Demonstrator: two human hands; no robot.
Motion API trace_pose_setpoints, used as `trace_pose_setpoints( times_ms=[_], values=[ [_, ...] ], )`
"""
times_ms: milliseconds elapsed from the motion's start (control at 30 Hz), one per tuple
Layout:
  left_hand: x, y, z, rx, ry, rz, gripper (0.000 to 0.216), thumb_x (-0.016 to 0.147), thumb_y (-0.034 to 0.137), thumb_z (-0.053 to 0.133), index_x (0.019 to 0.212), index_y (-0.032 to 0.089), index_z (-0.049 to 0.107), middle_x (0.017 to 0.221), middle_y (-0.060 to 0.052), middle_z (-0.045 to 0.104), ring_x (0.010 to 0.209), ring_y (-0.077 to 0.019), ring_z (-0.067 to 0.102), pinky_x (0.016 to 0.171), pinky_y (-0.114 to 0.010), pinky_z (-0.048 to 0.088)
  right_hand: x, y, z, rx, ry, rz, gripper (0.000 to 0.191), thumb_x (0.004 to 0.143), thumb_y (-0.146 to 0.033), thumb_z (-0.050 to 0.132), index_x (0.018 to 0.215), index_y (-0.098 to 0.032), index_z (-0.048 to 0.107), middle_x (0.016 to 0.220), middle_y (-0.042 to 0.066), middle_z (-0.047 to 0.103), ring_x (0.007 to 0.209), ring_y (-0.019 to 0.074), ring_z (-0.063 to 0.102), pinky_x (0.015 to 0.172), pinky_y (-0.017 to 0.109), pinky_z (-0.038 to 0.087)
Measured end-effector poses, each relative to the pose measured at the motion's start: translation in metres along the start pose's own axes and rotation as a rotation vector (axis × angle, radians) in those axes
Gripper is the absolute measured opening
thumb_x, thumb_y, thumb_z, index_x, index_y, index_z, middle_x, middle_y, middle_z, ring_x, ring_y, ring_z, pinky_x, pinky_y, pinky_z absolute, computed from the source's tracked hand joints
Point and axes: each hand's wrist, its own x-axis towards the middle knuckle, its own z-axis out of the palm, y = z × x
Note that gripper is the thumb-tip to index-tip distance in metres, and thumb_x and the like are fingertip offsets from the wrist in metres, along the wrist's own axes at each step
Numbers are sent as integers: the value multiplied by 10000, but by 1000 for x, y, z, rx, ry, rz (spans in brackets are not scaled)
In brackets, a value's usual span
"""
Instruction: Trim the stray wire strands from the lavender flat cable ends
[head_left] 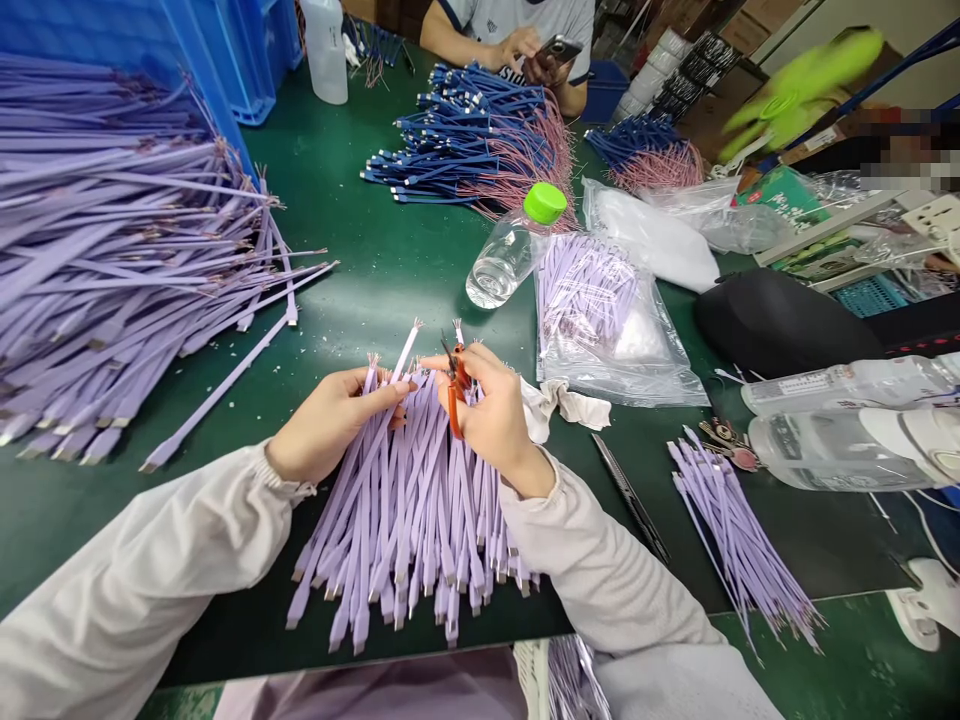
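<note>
A bundle of flat lilac cables (409, 520) lies fanned out on the green table in front of me. My left hand (330, 420) is closed, pinching one cable near its frayed wire end. My right hand (491, 415) is closed round small orange-handled snips (455, 385), their tip close to that cable's end. Both arms wear pale sleeves.
A large heap of lilac cables (112, 270) fills the left. A clear bottle with a green cap (514, 245), a bag of lilac wires (600, 310), thin lilac wires (739, 540) and blue cables (472, 135) lie around. A person opposite holds a phone (556, 50).
</note>
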Motion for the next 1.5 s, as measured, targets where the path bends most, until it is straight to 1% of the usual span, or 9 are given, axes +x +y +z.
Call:
trace_pose_setpoints(
  times_ms=[167, 367, 467, 633, 733, 900, 1233, 1333, 1500],
  values=[
    [1, -2, 0, -38, 9, 29, 339, 602, 453, 762, 627, 164, 585, 576, 12, 567, 579, -131, 497, 616, -263, 402, 0, -1, -1, 5, -36, -10, 197, 792, -130, 498, 893, -181, 659, 693, -7, 492, 624, 122, 474, 599, 254, 418],
    [2, -6, -1, -42, 44, 90, 324, 612, 440, 765, 619, 159, 603, 589, 21, 548, 546, -105, 457, 579, -250, 371, 2, -3, -3, 34, -18, 41, 121, 777, -153, 506, 815, -183, 617, 727, 3, 489, 663, 130, 479, 639, 278, 433],
    [2, -5, 0, -105, 83, 106, 337, 595, 450, 772, 678, 151, 640, 616, 22, 530, 566, -102, 450, 567, -246, 363, 3, -10, -5, 242, -79, 244, 93, 776, -262, 570, 840, -194, 575, 714, -19, 483, 635, 113, 469, 646, 288, 455],
    [2, -3, 0, -198, 141, 105, 396, 552, 425, 794, 800, 141, 674, 676, 20, 541, 593, -88, 444, 560, -226, 366, -1, -31, -5, 986, -519, 704, 313, 765, -457, 605, 652, -191, 484, 500, -72, 425, 469, 81, 439, 547, 293, 533],
    [2, -3, 1, -215, 167, 116, 376, 556, 393, 790, 820, 151, 674, 682, 28, 539, 598, -82, 441, 564, -216, 370, -4, -38, -3, 1175, -569, 849, 368, 745, -421, 649, 549, -179, 453, 455, -80, 387, 411, 58, 397, 449, 244, 516],
    [2, -1, 3, -202, 185, 149, 339, 554, 368, 784, 796, 153, 683, 657, 28, 531, 574, -80, 429, 532, -219, 364, -6, -37, -1, 1280, -592, 914, 337, 751, -383, 653, 554, -155, 502, 439, -70, 435, 400, 52, 411, 417, 215, 507],
    [4, -6, 1, -181, 177, 154, 338, 575, 363, 783, 847, 175, 711, 716, 15, 595, 587, -80, 462, 560, -218, 397, -7, -36, 1, 1211, -523, 876, 340, 759, -388, 631, 553, -177, 461, 414, -100, 363, 355, 37, 333, 362, 184, 445],
    [3, -5, 0, -187, 155, 119, 393, 575, 392, 782, 887, 165, 707, 768, -3, 617, 625, -102, 504, 600, -241, 427, -6, -36, -1, 979, -411, 790, 287, 795, -384, 578, 611, -187, 479, 416, -100, 379, 352, 56, 382, 376, 202, 426],
    [-1, -2, 1, -160, 43, 61, 415, 582, 394, 777, 917, 161, 700, 675, 17, 594, 611, -113, 501, 605, -248, 416, -2, -24, -1, 450, -85, 572, 167, 754, -334, 617, 817, -180, 602, 602, -53, 508, 542, 89, 517, 556, 241, 452]
  ],
)
